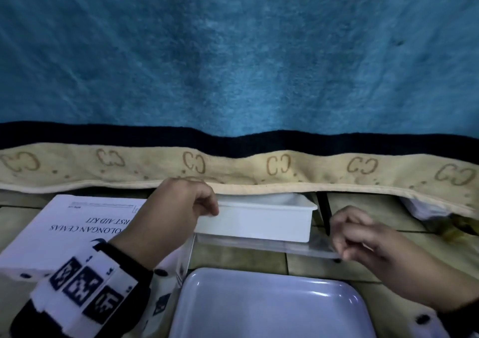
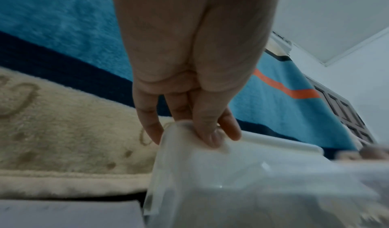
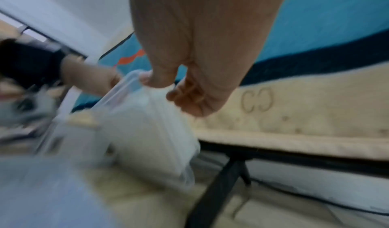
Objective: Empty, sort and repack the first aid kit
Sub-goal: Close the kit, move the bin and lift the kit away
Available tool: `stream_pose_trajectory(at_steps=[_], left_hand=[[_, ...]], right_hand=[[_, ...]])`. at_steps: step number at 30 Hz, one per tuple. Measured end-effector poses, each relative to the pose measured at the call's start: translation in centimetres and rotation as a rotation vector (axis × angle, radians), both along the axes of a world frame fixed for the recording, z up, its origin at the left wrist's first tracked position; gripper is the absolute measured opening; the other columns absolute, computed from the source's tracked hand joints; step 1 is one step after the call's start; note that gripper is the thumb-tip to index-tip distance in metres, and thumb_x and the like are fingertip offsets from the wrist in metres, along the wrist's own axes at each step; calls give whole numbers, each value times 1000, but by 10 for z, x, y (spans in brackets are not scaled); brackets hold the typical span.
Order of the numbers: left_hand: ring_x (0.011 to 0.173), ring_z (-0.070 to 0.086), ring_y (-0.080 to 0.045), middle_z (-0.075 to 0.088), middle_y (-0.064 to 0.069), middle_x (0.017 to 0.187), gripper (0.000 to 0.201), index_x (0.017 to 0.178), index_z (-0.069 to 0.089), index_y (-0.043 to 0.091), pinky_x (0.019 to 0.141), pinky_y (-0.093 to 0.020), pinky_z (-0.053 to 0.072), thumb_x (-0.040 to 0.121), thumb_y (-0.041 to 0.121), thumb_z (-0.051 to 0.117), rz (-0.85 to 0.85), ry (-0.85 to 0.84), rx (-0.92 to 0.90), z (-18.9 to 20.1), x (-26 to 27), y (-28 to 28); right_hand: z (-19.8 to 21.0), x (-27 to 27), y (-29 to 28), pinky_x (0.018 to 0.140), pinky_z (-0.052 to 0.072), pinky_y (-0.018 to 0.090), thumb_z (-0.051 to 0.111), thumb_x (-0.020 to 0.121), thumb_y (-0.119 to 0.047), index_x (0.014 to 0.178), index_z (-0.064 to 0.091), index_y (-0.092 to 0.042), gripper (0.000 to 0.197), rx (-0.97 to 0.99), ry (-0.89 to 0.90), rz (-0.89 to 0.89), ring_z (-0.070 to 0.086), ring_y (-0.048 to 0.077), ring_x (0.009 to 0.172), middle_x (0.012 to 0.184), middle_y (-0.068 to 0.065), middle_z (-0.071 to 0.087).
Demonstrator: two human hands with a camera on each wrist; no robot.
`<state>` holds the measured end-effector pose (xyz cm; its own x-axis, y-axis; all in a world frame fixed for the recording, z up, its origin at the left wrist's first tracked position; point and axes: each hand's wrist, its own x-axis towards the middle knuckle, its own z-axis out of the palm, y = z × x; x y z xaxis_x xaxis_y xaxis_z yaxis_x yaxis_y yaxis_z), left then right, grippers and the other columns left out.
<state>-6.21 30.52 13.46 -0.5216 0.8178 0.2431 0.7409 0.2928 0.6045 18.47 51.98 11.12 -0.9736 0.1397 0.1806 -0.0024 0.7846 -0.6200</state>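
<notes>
Left hand and right hand pinch clear lid ends; wrist views blurred, head view alone shows tray.

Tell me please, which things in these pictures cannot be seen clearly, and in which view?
- White tub contents: head view, hidden by its near wall and the blanket hanging over it.
- Kit box print: head view, partly covered by the left hand.
- Clear lid: which part is lid and which is tub is lost to blur in the right wrist view.
- Tray: head view, cut off by the bottom edge.
</notes>
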Motion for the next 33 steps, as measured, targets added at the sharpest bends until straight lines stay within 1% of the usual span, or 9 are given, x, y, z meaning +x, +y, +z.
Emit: stream_pose_trajectory(at_steps=[3, 7, 11, 13, 15, 17, 19, 24, 33], left_hand=[[80, 64, -6, 68, 12, 73, 55, 51, 51, 38, 69, -11, 48, 71, -11, 64, -28, 65, -52, -11, 7, -2], [75, 63, -8, 64, 8, 72, 45, 50, 48, 32, 71, -34, 52, 68, -7, 61, -60, 48, -184, -25, 18, -3], [75, 58, -4, 58, 12, 81, 31, 61, 55, 27, 71, -29, 49, 69, 2, 72, -124, -66, -295, -35, 27, -3], [77, 52, -1, 51, 14, 86, 32, 70, 51, 32, 69, -18, 41, 79, 5, 65, -34, -43, -213, -36, 25, 0], [86, 53, -5, 56, 8, 97, 13, 92, 55, 24, 75, -20, 41, 90, 12, 53, 135, -57, -120, -32, 22, 8], [94, 58, -17, 62, -1, 105, 17, 109, 53, 15, 83, -31, 46, 96, 21, 45, 242, -152, -182, -27, 19, 18], [95, 60, -22, 65, -6, 108, 24, 116, 50, 12, 83, -34, 46, 98, 26, 42, 247, -201, -275, -25, 18, 26], [96, 63, -18, 66, -3, 106, 33, 115, 54, 11, 89, -37, 50, 85, 21, 65, 243, -304, -322, -31, 13, 34], [91, 61, -12, 61, 4, 104, 42, 115, 55, 14, 79, -24, 48, 78, 19, 73, 261, -361, -338, -35, 10, 38]], right_hand=[[19, 22, 4, 87, 46, 21, 63, 82, -22, 75, 58, -34, 15, -247, -36, 63, 53, 8, 119, 104, -16, 63], [20, 54, 36, 73, 57, 25, 52, 91, 2, 91, 66, -12, 20, -600, 122, -239, 71, 12, 84, 89, 3, 75], [29, 36, 44, 76, 55, 31, 52, 88, -22, 105, 60, -3, 26, -1152, 277, -233, 66, 36, 86, 94, 34, 66], [26, 19, 32, 53, 52, 18, 67, 62, -51, 84, 66, -18, 39, -1028, 214, -437, 67, 17, 63, 78, 18, 73], [9, -1, 20, 46, 45, 17, 65, 69, -57, 83, 59, -12, 48, -849, 88, -637, 61, 5, 54, 73, 6, 74], [-10, -17, 18, 48, 37, 22, 46, 96, -30, 87, 56, -9, 26, -874, -19, -703, 59, 8, 56, 75, 8, 74], [-24, -33, 23, 49, 33, 24, 38, 101, -17, 89, 58, -6, 26, -822, -99, -814, 54, 14, 57, 73, 9, 71], [-43, -61, 27, 50, 32, 26, 44, 95, -15, 63, 55, -8, 35, -586, -209, -843, 40, 18, 46, 53, 6, 48], [-36, -71, 35, 54, 33, 27, 44, 94, -20, 57, 42, -15, 37, -211, -291, -897, 45, 23, 61, 62, 8, 51]])
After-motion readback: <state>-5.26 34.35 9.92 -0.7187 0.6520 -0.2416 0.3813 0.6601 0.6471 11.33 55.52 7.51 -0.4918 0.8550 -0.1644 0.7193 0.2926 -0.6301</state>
